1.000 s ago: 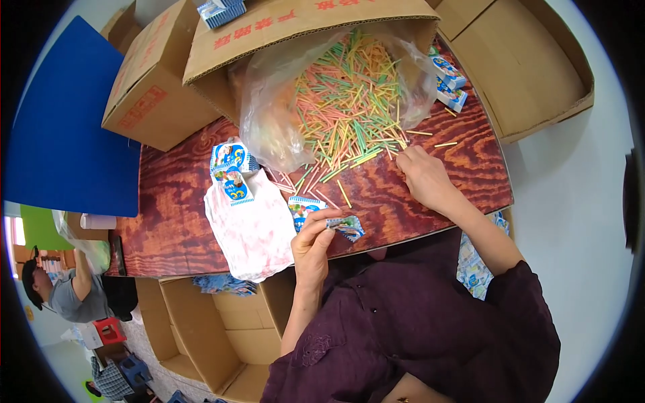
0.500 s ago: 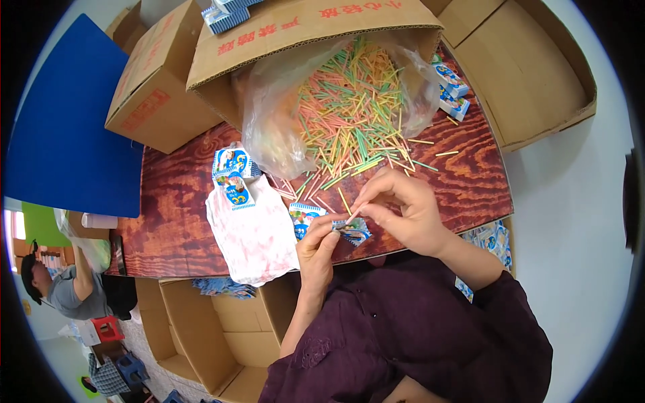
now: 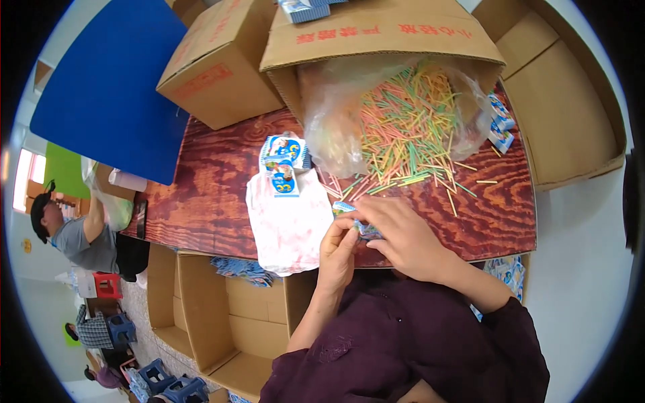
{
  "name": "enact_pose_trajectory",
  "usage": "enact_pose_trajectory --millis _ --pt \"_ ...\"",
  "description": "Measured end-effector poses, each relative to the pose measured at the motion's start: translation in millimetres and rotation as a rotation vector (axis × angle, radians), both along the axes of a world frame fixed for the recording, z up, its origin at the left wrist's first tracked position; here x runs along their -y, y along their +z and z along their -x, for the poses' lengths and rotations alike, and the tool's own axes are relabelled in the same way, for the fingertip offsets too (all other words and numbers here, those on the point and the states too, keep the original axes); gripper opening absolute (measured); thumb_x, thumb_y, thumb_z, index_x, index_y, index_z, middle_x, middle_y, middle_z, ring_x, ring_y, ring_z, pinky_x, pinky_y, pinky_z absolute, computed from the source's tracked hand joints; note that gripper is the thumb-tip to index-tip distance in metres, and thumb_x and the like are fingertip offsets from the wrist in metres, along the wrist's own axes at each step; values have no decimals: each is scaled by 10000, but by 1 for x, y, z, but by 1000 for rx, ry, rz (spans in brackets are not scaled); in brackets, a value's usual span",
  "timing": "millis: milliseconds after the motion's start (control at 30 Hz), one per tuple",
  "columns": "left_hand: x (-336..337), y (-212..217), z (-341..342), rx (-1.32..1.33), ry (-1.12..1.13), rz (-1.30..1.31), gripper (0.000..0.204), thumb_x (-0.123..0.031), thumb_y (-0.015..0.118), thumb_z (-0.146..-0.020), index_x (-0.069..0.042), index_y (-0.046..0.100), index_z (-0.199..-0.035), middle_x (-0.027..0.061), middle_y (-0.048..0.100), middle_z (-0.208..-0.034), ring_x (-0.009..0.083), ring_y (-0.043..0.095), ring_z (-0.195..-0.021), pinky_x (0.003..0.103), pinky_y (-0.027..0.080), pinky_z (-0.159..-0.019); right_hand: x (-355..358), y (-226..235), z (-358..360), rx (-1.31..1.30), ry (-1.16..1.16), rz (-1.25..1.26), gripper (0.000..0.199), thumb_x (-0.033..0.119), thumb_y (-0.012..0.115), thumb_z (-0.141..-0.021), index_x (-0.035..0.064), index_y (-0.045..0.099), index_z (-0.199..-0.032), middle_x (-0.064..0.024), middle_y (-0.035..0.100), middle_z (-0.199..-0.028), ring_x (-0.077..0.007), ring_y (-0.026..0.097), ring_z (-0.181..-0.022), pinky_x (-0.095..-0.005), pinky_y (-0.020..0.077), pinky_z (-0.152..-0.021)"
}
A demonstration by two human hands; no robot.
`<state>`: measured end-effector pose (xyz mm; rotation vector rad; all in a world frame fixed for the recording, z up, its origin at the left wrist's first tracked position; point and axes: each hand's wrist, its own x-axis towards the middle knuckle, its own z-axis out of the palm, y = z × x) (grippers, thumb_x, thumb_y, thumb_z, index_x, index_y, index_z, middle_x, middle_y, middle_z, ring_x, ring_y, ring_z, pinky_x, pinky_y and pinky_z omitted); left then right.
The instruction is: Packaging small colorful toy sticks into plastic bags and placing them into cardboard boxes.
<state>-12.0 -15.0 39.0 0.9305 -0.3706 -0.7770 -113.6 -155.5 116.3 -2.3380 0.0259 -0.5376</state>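
Observation:
At the near edge of the table, my left hand (image 3: 338,254) pinches a small blue-and-white packet (image 3: 368,230) between thumb and fingers. Over the same packet curve the fingers of my right hand (image 3: 411,242), its thumb lying along the near side; they cover much of it. Just beyond my left fingertips lies another packet (image 3: 342,207), partly hidden. Thin pink, yellow and green sticks (image 3: 408,127) spill in a heap from a clear plastic bag (image 3: 332,138). To the left, a white cloth with pink stains (image 3: 287,232) has a packet (image 3: 282,178) on its far end.
An open cardboard box (image 3: 383,33) lies on its side around the bag. A closed carton (image 3: 222,74) and a blue panel (image 3: 111,87) stand to the left. More packets (image 3: 501,124) lie at the right. Open boxes (image 3: 252,329) sit below the table; a co-worker (image 3: 84,232) is far left.
My right hand has gone from pinching a pink stick at the packet to closing over the packet itself; that stick no longer shows. The whole view has shifted, moving the table contents rightward.

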Motion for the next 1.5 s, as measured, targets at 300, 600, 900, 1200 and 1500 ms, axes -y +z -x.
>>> enact_pose_trajectory --millis 300,600,900,1200,1500 --pt "-5 -10 -125 390 698 -273 145 -144 510 -979 -10 551 -941 33 567 -953 91 526 -866 250 420 -812 10 -24 16 -231 -2 -205 302 143 637 -842 14 606 -1114 -128 613 -999 -298 567 -958 -391 441 -835" --pt "31 -53 -160 463 915 -344 158 -134 614 -911 6 558 -956 193 397 -1393 255 476 -1211 340 373 -1005 26 -42 33 -304 -31 -88 326 206 633 -851 34 609 -1127 -127 597 -933 -310 571 -920 -403 440 -828" --pt "-20 -46 -72 1225 402 -896 260 -126 695 -796 -30 603 -1020 121 599 -1069 308 555 -985 442 363 -942 39 -63 39 -305 -50 -111 302 205 610 -862 28 608 -1107 -139 616 -960 -322 577 -945 -422 445 -829" --pt "-19 -34 -22 1347 284 -1009 159 -150 737 -755 -84 595 -781 66 565 -833 261 530 -799 385 350 -806 32 -59 16 -325 -14 -125 276 193 611 -863 43 607 -1094 -127 626 -983 -310 590 -968 -405 453 -817" --pt "-22 -9 1 1600 467 -754 156 -40 737 -689 -83 642 -806 70 582 -964 298 507 -983 434 372 -880 15 -64 -16 -265 -101 -565 233 218 633 -866 13 636 -975 -130 672 -828 -270 650 -778 -368 480 -693"
